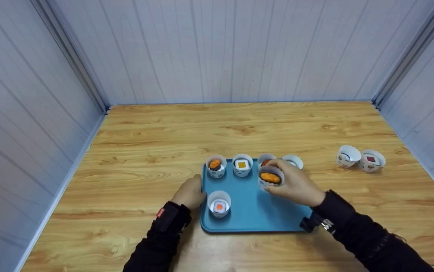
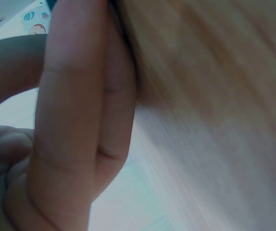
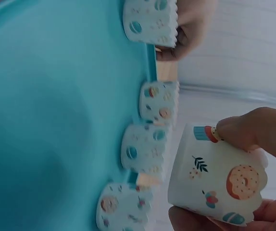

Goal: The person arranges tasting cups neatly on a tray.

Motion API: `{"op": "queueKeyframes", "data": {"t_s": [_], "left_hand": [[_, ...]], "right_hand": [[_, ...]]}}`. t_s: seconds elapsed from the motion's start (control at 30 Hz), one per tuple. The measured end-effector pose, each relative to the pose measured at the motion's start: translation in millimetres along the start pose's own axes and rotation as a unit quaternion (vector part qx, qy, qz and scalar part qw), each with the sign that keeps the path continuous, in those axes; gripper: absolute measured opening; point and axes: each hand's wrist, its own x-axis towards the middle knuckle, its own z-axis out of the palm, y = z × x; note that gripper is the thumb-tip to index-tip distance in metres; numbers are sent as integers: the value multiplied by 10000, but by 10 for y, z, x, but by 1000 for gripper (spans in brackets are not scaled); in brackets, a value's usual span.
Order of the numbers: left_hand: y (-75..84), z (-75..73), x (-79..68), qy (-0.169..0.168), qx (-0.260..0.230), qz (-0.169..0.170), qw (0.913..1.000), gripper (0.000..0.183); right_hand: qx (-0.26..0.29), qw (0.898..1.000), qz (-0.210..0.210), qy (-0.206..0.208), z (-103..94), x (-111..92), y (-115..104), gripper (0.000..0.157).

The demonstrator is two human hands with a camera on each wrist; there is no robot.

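My right hand (image 1: 298, 186) grips a printed paper cup (image 1: 264, 184) between thumb and fingers, above the blue tray (image 1: 239, 211). Inside that cup sits an orange-topped sushi piece (image 1: 270, 177) with a dark edge. The right wrist view shows donut and leaf prints on the held cup (image 3: 215, 178). My left hand (image 1: 189, 192) holds the tray's left rim. Just right of it, a cup (image 1: 219, 198) with a white and orange sushi piece stands on the tray. Along the tray's far edge are a cup (image 1: 217, 173), another cup (image 1: 242, 172) and two more, partly hidden by my right hand.
Two more paper cups stand on the wooden table (image 1: 156, 143) right of the tray: one cup (image 1: 344, 160) with a dark-edged piece, and one cup (image 1: 371, 164) with a dark red-centred piece. Pale panel walls (image 1: 217, 53) enclose the back and sides.
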Motion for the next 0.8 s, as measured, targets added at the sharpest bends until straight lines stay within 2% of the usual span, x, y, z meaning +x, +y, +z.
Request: {"op": "queueKeyframes", "data": {"t_s": [0.17,0.5,0.8], "left_hand": [[-1,-1,-3,-6,2,-22,10000,38],[6,5,-7,-4,3,-53,10000,44],[9,-2,10,17,215,-30,9998,39]], "right_hand": [[-131,9990,-144,-391,168,30,-60,51],[-205,9933,149,-1129,504,65,-134,51],[-317,9888,94,-1458,608,78,-108,56]]}}
